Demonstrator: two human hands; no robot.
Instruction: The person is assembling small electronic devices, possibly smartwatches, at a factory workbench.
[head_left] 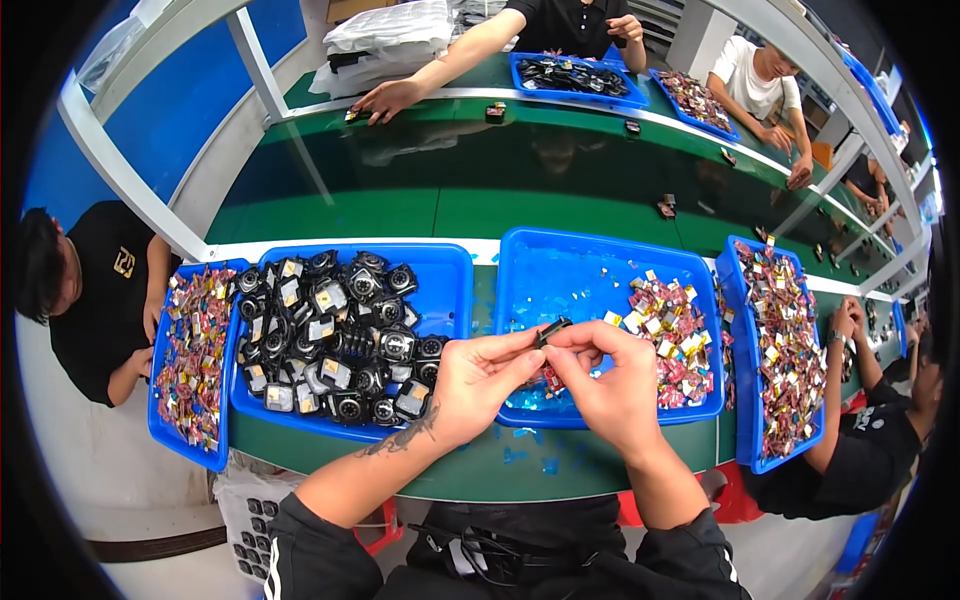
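A small black device part, perhaps a watch case seen edge-on, is pinched between both my hands above the front of a blue tray. My left hand grips its left side with thumb and forefinger. On its other side, the fingertips of my right hand are closed. In that tray lies a heap of small red, white and yellow electronic parts, with blue film scraps at the bottom. To the left, another blue tray carries many black watch cases, some showing pale inner pieces.
Narrow blue bins of small electronic parts stand at left and right. Beyond a white rail runs a green belt with scattered small devices. Co-workers sit opposite and on both sides; one person's hand reaches over the far edge.
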